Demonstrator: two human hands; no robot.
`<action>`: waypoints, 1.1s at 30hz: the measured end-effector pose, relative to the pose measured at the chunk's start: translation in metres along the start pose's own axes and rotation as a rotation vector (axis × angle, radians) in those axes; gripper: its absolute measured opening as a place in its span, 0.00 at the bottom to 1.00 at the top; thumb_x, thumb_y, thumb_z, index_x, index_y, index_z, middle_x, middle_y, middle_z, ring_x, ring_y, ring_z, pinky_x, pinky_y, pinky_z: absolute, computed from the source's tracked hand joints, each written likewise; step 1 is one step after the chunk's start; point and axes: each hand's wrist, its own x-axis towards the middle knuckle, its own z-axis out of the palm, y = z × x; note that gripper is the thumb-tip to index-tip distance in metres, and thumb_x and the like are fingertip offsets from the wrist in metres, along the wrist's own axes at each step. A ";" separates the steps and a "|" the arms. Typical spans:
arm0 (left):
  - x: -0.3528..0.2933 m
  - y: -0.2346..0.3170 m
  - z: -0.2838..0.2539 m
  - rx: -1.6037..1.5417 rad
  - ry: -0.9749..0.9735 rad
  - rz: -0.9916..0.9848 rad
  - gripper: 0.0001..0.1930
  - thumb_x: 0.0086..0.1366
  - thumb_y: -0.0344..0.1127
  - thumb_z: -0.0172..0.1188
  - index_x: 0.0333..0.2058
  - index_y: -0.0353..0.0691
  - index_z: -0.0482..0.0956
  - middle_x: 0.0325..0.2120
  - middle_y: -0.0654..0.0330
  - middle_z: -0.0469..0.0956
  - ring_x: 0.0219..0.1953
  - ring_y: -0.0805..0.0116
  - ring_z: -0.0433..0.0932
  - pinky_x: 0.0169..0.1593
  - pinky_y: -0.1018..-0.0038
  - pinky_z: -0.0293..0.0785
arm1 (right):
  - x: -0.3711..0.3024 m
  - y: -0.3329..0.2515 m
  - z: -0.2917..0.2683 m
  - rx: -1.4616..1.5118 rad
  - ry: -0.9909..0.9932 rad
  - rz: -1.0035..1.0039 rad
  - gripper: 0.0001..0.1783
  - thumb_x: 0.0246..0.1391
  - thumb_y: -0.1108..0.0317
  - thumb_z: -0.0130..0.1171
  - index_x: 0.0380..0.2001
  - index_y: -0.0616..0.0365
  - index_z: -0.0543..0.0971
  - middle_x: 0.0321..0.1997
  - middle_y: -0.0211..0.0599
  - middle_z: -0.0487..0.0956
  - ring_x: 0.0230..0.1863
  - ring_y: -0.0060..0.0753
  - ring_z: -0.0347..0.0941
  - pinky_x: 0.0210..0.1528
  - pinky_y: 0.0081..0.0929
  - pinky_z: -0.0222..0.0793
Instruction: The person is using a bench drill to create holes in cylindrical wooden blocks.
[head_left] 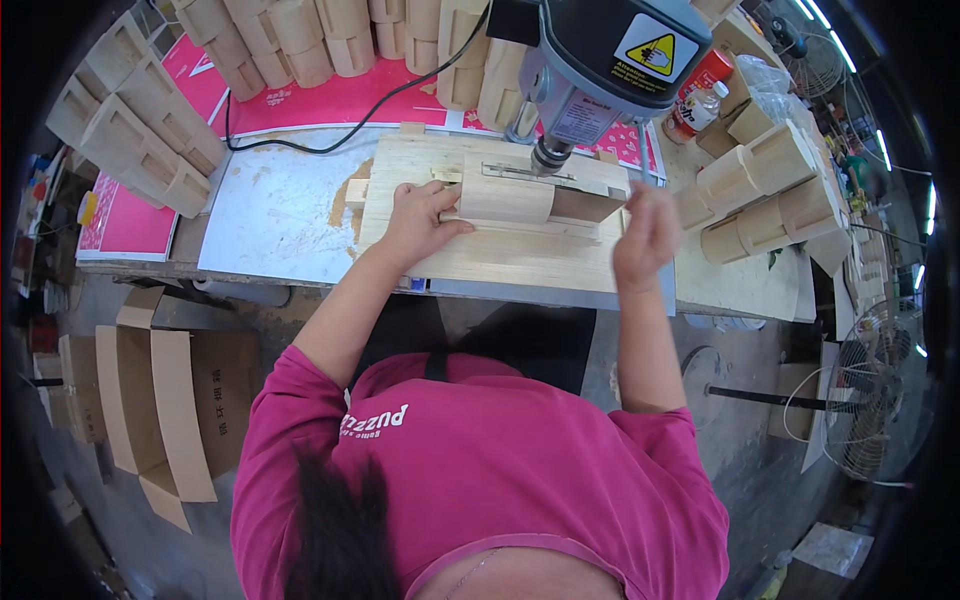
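A pale wooden block [507, 199] with a rounded face and a slotted top lies on a flat wooden board [500, 257] under the drill press [600, 60]. The chuck [550, 156] points down just over the slot; the bit tip is too small to make out. At the block's left end, my left hand [420, 222] grips it, thumb at the front and fingers further back. My right hand [648, 235], smeared by motion, is curled at the lower end of the press's thin grey lever [643, 150], right of the block.
Similar wooden pieces stand stacked at the left [140, 130] and along the back; more lie at the right [755, 195]. A black cable [300, 150] crosses the bench. A plastic bottle [695, 112] stands right of the press. Below are an open cardboard box [185, 400] and a fan [865, 390].
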 end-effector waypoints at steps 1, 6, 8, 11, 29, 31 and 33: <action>0.000 0.000 -0.001 0.006 0.004 -0.001 0.24 0.42 0.44 0.67 0.41 0.46 0.75 0.24 0.67 0.72 0.32 0.70 0.71 0.42 0.69 0.53 | 0.017 -0.003 -0.008 -0.003 -0.002 0.067 0.07 0.52 0.76 0.47 0.24 0.64 0.75 0.17 0.39 0.68 0.19 0.29 0.65 0.25 0.24 0.61; 0.005 0.009 0.012 0.045 0.090 0.053 0.23 0.41 0.45 0.67 0.38 0.47 0.76 0.24 0.67 0.72 0.31 0.69 0.70 0.40 0.68 0.51 | 0.140 -0.010 -0.004 -0.215 -0.002 0.088 0.13 0.52 0.65 0.51 0.21 0.64 0.70 0.15 0.40 0.67 0.16 0.32 0.63 0.24 0.26 0.60; 0.014 0.019 0.021 0.035 0.066 0.052 0.23 0.41 0.45 0.67 0.38 0.48 0.76 0.23 0.67 0.71 0.31 0.68 0.70 0.40 0.68 0.51 | 0.169 0.018 0.001 -0.463 -0.210 0.256 0.20 0.53 0.54 0.43 0.34 0.60 0.76 0.29 0.46 0.77 0.32 0.42 0.73 0.35 0.30 0.65; 0.018 0.023 0.026 -0.007 0.049 0.061 0.22 0.41 0.46 0.67 0.38 0.48 0.76 0.23 0.66 0.71 0.31 0.67 0.69 0.40 0.68 0.51 | 0.181 0.050 0.012 -0.519 -0.180 0.193 0.22 0.52 0.52 0.42 0.35 0.59 0.76 0.31 0.48 0.77 0.36 0.48 0.73 0.36 0.34 0.65; 0.017 0.022 0.024 0.013 0.014 0.025 0.21 0.43 0.45 0.66 0.38 0.49 0.76 0.23 0.67 0.70 0.31 0.68 0.69 0.41 0.69 0.52 | -0.007 -0.006 0.009 0.128 0.055 0.223 0.08 0.52 0.76 0.47 0.30 0.67 0.75 0.18 0.33 0.69 0.19 0.20 0.65 0.24 0.17 0.60; 0.017 0.023 0.026 -0.016 0.050 0.048 0.21 0.42 0.46 0.67 0.37 0.49 0.77 0.22 0.67 0.70 0.29 0.67 0.69 0.40 0.69 0.52 | -0.019 0.006 0.018 0.159 0.078 0.171 0.08 0.52 0.77 0.46 0.31 0.67 0.75 0.19 0.34 0.70 0.21 0.22 0.66 0.24 0.17 0.60; 0.018 0.024 0.024 -0.009 0.049 0.048 0.22 0.42 0.46 0.67 0.39 0.49 0.77 0.22 0.67 0.71 0.30 0.68 0.69 0.40 0.69 0.52 | -0.022 0.012 0.025 0.156 0.064 0.086 0.09 0.54 0.76 0.42 0.33 0.67 0.74 0.23 0.36 0.72 0.24 0.25 0.66 0.28 0.19 0.61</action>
